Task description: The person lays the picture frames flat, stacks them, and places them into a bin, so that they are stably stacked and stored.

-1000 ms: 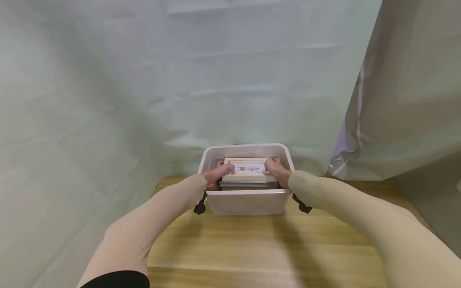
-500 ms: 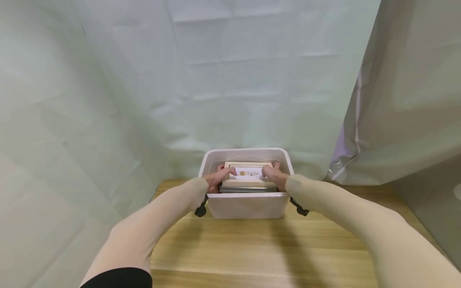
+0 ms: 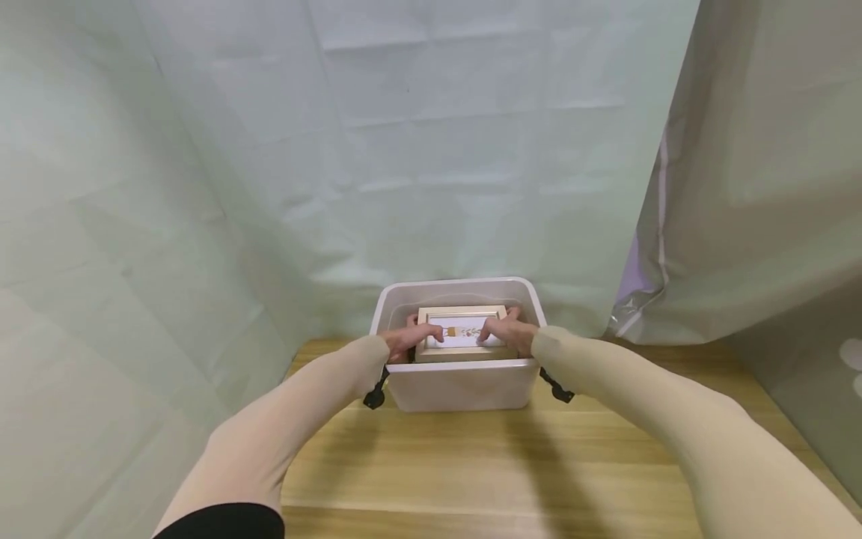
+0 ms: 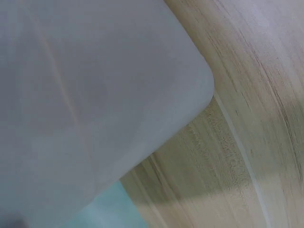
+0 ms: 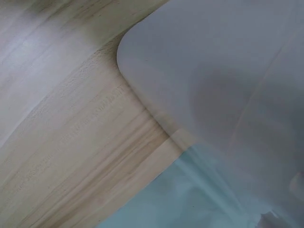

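Observation:
Inside a whitish plastic bin [image 3: 465, 389], a light wood picture frame [image 3: 462, 311] with a small botanical print lies face up, close to the front wall. My left hand [image 3: 407, 336] grips its left side, the thumb over the front. On the opposite side, my right hand [image 3: 515, 332] holds the frame the same way, fingers around the edge. What lies under the frame is hidden. Both wrist views show mostly the outside of the bin, its wall [image 4: 104, 85] on the left and its rounded corner [image 5: 156, 57] on the right.
The bin stands on a wood-grain table [image 3: 444, 464] near its back edge. A pale sheet [image 3: 458, 150] hangs behind and to the left. Grey-brown sheeting [image 3: 754, 187] hangs at the right.
The picture frame has come nearer to the bin's front wall, and the silvery edge seen below it is now hidden. My right thumb has slid inward across the print.

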`<control>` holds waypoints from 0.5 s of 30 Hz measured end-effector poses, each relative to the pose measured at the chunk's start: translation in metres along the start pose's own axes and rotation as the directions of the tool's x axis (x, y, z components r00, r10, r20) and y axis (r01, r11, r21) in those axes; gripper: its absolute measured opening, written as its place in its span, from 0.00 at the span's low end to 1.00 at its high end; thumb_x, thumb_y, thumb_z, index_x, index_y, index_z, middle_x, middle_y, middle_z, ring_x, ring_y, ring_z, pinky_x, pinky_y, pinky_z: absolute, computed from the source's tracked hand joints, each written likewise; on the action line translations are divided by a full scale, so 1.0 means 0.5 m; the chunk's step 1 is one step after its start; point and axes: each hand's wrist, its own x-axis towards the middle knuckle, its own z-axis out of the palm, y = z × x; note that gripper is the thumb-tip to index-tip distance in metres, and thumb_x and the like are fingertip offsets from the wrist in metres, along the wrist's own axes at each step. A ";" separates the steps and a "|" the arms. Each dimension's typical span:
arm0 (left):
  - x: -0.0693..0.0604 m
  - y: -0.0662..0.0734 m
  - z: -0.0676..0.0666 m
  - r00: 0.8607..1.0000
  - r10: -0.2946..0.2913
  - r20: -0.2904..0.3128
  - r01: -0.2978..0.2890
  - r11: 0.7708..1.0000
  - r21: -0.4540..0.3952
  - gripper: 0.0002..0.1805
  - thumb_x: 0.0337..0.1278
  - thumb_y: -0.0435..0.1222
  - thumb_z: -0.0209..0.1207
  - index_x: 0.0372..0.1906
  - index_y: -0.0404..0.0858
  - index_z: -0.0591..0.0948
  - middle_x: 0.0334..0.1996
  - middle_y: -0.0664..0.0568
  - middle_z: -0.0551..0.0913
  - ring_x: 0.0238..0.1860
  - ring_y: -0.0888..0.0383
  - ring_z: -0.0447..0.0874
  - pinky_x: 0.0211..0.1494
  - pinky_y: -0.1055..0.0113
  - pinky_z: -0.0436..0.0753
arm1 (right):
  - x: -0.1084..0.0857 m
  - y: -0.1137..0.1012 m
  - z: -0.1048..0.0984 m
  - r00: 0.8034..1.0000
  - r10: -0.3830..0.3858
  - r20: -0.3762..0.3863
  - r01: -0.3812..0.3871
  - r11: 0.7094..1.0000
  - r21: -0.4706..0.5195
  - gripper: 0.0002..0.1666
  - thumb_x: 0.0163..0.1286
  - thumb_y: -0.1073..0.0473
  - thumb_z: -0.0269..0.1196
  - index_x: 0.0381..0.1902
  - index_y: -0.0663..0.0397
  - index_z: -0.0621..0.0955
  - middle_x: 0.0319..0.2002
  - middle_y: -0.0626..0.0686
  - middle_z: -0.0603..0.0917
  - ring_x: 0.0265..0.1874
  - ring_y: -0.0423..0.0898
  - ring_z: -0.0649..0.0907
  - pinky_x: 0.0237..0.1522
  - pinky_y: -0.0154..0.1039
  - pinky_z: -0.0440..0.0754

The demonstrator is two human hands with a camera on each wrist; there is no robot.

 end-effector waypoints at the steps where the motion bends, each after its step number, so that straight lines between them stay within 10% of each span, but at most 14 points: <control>1: 0.000 -0.001 -0.001 1.000 0.002 -0.002 -0.002 1.000 0.010 0.62 0.49 0.41 0.62 0.87 0.41 0.40 0.83 0.37 0.47 0.81 0.36 0.57 0.89 0.40 0.62 | 0.001 -0.001 0.001 1.000 0.000 0.009 0.000 1.000 -0.010 0.66 0.58 0.56 0.67 0.82 0.60 0.38 0.81 0.65 0.45 0.82 0.64 0.55 0.90 0.57 0.53; 15: -0.009 0.065 0.008 0.999 -0.006 0.049 0.000 0.992 0.122 0.61 0.56 0.43 0.62 0.88 0.43 0.38 0.87 0.37 0.43 0.86 0.35 0.54 0.88 0.37 0.64 | -0.030 -0.017 -0.057 0.995 -0.085 0.051 0.092 0.986 -0.139 0.77 0.62 0.55 0.76 0.83 0.64 0.29 0.88 0.67 0.41 0.89 0.61 0.48 0.92 0.55 0.45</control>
